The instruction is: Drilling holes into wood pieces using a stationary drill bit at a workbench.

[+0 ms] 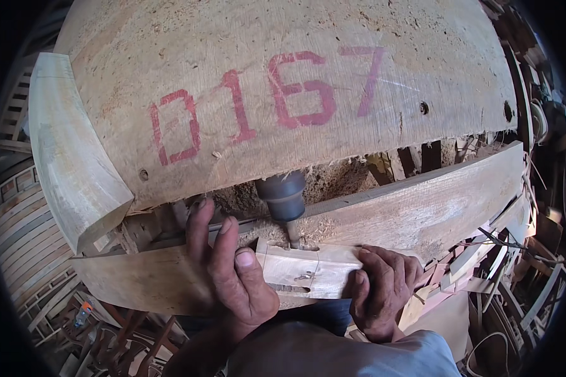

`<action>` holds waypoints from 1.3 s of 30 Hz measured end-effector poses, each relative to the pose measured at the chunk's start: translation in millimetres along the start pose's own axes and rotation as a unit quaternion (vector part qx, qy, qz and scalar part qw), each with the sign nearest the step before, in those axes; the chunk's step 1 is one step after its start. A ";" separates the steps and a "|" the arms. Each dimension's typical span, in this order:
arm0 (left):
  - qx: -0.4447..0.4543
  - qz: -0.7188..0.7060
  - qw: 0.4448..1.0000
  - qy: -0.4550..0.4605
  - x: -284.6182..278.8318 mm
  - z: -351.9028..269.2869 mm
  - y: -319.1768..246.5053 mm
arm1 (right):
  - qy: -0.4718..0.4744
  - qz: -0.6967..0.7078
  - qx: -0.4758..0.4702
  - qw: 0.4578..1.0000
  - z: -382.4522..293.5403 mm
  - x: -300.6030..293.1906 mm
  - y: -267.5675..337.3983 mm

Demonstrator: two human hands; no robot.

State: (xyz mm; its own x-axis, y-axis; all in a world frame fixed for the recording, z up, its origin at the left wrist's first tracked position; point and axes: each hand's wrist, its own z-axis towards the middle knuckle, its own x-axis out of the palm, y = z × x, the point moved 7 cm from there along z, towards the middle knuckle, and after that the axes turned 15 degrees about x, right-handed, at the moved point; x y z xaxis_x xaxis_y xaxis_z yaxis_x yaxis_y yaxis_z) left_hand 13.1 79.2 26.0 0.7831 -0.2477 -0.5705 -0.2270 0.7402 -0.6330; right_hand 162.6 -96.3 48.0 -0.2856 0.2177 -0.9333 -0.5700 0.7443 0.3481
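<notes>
A dark drill chuck points down from under a large wooden board, its bit reaching the edge of a short, pale wooden workpiece. That edge has a rough slot around the bit, pencil lines cross the top, and a second slot runs along the near side. My right hand grips the workpiece's right end, fingers over the top. At the left end is my left hand, fingers raised and spread, thumb beside the wood; whether it touches is hard to tell. The workpiece rests on a long plank.
The large board bears red stencilled writing and overhangs the chuck. A curved wooden piece leans at its left edge. Sawdust lies behind the plank. Wood offcuts pile up at right; chair-like wooden parts and a plastic bottle lie lower left.
</notes>
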 end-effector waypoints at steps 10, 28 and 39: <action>0.018 -0.022 0.999 0.023 0.3 1.7 3.7 | 0.005 0.005 0.016 1.000 -11.7 0.4 0.3; 0.027 -0.031 0.999 0.029 5.5 4.9 3.2 | 0.048 -0.032 0.024 0.998 -39.3 4.9 -10.7; 0.012 -0.003 1.000 0.015 10.5 0.5 -16.1 | 0.072 0.007 0.018 0.997 -43.1 -5.9 -31.5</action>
State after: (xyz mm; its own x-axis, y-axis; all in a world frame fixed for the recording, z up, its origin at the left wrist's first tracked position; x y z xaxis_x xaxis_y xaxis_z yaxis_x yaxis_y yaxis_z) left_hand 25.2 65.1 30.5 0.7668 -0.2705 -0.5821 -0.2085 0.7527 -0.6245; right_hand 149.1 -148.2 46.3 -0.4027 0.1365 -0.9051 -0.5380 0.7646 0.3547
